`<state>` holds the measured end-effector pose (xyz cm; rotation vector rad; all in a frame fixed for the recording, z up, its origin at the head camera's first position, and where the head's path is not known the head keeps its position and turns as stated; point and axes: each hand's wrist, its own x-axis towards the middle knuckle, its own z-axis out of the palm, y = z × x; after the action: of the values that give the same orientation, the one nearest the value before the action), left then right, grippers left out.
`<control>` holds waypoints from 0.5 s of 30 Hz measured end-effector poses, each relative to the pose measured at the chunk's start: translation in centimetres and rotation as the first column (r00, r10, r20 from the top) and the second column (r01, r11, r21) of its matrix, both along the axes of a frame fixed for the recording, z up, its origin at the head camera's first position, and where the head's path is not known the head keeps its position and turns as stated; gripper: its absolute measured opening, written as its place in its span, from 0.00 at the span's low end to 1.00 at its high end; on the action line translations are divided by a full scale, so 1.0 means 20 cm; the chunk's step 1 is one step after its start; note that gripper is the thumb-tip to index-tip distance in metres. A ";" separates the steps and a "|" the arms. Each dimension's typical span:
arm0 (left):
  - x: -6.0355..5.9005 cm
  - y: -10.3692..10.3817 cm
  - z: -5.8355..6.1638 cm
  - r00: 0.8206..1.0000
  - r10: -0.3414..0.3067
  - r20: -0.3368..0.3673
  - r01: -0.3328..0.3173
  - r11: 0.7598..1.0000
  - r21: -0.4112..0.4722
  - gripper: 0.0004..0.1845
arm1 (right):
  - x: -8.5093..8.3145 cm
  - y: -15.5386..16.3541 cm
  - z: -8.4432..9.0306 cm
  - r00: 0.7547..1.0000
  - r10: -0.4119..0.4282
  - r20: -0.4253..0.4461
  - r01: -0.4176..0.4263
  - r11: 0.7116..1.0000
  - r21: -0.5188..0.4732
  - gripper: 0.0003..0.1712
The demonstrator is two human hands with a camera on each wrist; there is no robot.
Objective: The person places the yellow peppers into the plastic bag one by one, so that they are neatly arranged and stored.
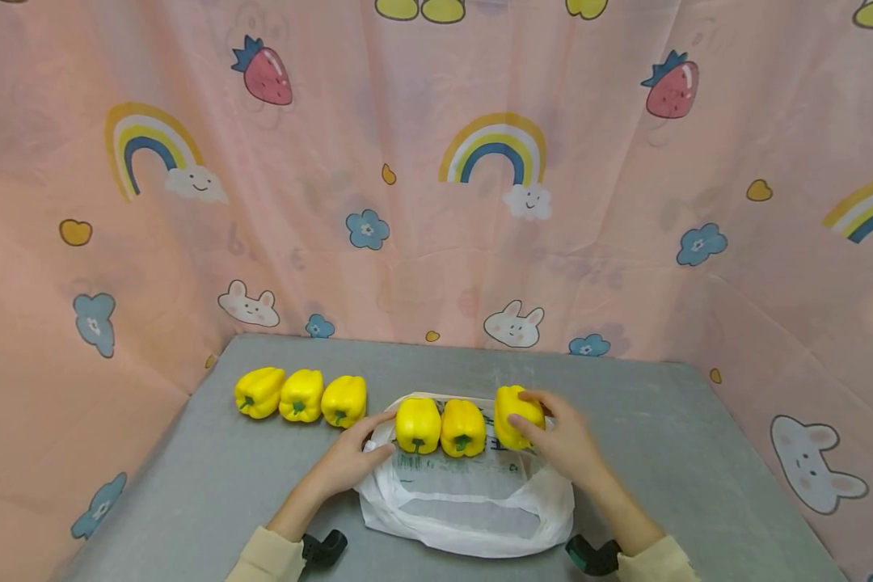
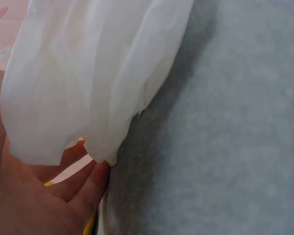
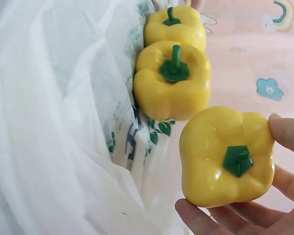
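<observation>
We see the right hand (image 1: 567, 443) gripping a yellow held pepper (image 1: 512, 414). Its fingers and thumb bend round the sides and hold it tight. From the right wrist, we can see the green stem (image 3: 238, 160) pointing at us. The held pepper is over the right side of a white bag (image 1: 400, 517), near its back edge.

To the left of it we find the middle pepper (image 1: 462, 427) and the next pepper (image 1: 418, 425). These two sit side by side on the part of the bag with print (image 1: 512, 469), and there is a gap between them and the held pepper. We can't tell how far inside the bag they are.

The left hand (image 1: 349, 459) is at the left side of the bag, touching it. Its fingers are loose and nearly straight, with the thumb spread away from them. Its fingertips are just beside the next pepper. From the left wrist, we see the white plastic hanging over part of the hand.

Three more peppers (image 1: 301, 396) lie in a row on the gray table (image 1: 662, 453), left of the bag. The rightmost one is near the left hand.

We see tan sleeves (image 1: 269, 558) on both arms, and a black thing (image 1: 325, 550) by each wrist. Behind the table hangs a pink cloth (image 1: 596, 162) with rainbows (image 1: 491, 129), bunnies (image 1: 514, 325) and strawberries (image 1: 267, 75).
</observation>
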<state>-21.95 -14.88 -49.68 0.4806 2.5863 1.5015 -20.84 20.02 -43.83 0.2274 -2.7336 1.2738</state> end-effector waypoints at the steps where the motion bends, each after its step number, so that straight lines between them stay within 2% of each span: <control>1: 0.00 0.00 0.00 1.000 0.001 0.003 -0.001 1.000 0.000 0.29 | 0.00 0.00 -0.01 1.000 0.002 0.005 -0.002 1.000 -0.002 0.32; 15: 0.00 0.00 0.00 1.000 -0.002 0.005 0.002 1.000 0.001 0.29 | 0.00 -0.06 -0.08 0.999 0.004 0.047 -0.006 0.999 0.036 0.29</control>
<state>-21.95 -14.88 -49.68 0.4791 2.5808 1.5012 -20.83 18.92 -45.36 0.2106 -2.7984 1.2479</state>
